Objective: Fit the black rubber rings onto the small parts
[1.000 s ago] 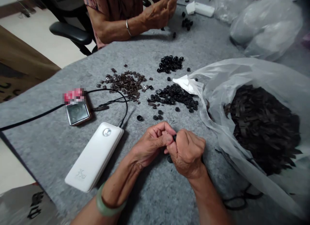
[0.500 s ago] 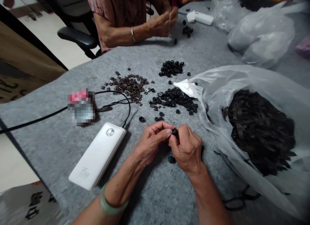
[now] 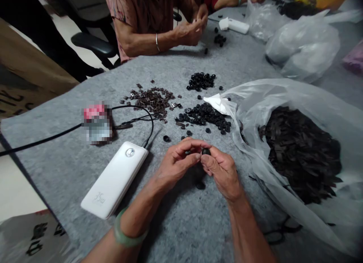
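Note:
My left hand (image 3: pixel 181 159) and my right hand (image 3: pixel 222 168) meet at the fingertips over the grey table. Between them a small round black piece (image 3: pixel 205 152) is pinched, its domed face up. My right thumb and fingers grip it, and my left fingertips press at its left side. Below my hands a black round piece (image 3: pixel 200 184) lies on the cloth. Just beyond them spreads a pile of black discs (image 3: pixel 205 113), with a pile of black rings (image 3: pixel 201 81) behind it and small brown metal clips (image 3: pixel 153 100) to the left.
A white power bank (image 3: pixel 115 180) with a cable lies at left, near a blurred box (image 3: pixel 98 125). A plastic bag (image 3: pixel 249 146) of dark strips (image 3: pixel 303 153) stands at right. Across the table (image 3: pixel 159 72) a person's hands (image 3: pixel 195 27) work. More bags (image 3: pixel 303 44) lie at the far right.
My right hand has turned and its fingers have spread a little, so the black piece shows more fully. A dark leg has appeared beside the chair at the upper left.

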Demonstrator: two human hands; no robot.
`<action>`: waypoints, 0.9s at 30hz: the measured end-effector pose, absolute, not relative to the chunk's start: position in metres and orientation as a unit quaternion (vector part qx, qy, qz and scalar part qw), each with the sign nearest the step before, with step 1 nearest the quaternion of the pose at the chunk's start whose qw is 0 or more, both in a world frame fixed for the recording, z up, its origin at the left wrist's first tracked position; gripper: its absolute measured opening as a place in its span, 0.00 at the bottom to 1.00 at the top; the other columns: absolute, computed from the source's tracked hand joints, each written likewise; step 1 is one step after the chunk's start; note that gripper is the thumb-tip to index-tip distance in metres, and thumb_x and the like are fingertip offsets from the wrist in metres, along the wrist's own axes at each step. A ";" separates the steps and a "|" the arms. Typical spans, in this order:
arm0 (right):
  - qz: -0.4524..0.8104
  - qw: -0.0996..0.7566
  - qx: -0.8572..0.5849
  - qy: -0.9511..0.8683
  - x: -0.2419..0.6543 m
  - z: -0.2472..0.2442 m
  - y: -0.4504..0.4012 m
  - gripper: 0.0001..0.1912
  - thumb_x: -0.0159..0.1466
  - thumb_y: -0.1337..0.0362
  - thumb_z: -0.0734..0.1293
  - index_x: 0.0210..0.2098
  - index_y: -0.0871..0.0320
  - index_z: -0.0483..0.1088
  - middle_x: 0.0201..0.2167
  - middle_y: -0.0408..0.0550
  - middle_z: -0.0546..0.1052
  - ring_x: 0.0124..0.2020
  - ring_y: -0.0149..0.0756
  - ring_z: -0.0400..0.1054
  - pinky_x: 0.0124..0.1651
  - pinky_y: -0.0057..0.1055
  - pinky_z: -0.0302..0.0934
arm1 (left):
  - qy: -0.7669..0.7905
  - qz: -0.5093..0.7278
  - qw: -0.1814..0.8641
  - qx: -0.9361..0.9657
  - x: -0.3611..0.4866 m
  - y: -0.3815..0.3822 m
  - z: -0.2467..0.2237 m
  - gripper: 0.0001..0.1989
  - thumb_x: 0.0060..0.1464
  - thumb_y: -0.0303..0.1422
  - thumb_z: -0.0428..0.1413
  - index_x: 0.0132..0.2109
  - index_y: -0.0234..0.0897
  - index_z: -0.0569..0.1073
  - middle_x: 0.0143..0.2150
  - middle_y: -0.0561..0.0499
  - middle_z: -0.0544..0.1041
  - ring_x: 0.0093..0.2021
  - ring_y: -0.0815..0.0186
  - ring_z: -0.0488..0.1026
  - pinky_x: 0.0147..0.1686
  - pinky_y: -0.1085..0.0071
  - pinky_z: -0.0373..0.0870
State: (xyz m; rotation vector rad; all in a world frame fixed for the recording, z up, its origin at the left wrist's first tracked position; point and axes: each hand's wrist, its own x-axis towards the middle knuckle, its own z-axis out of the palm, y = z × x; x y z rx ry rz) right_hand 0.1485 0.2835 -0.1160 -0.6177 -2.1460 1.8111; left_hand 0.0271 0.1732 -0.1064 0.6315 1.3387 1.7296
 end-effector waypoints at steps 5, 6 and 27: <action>0.803 0.076 -0.228 -0.546 0.144 -0.120 0.279 0.33 0.63 0.36 0.65 0.29 0.63 0.62 0.21 0.39 0.57 0.20 0.16 0.51 0.21 0.17 0.46 | 0.549 0.686 0.398 0.265 0.027 0.174 -0.105 0.07 0.55 0.33 0.65 0.42 0.39 0.82 0.36 0.50 0.75 0.38 0.69 0.72 0.41 0.71 0.69; 0.812 0.079 -0.245 -0.524 0.142 -0.120 0.278 0.35 0.61 0.34 0.65 0.28 0.63 0.62 0.21 0.39 0.58 0.19 0.16 0.51 0.20 0.17 0.46 | 0.545 0.686 0.410 0.253 0.028 0.174 -0.105 0.06 0.56 0.34 0.64 0.41 0.38 0.81 0.35 0.50 0.76 0.37 0.68 0.72 0.40 0.70 0.69; 0.769 0.149 -0.288 -0.551 0.139 -0.128 0.273 0.28 0.66 0.41 0.66 0.30 0.63 0.63 0.23 0.40 0.61 0.21 0.16 0.56 0.21 0.15 0.50 | 0.667 0.606 0.268 0.340 0.030 0.172 -0.104 0.04 0.59 0.33 0.60 0.42 0.40 0.76 0.37 0.50 0.77 0.37 0.68 0.74 0.39 0.68 0.71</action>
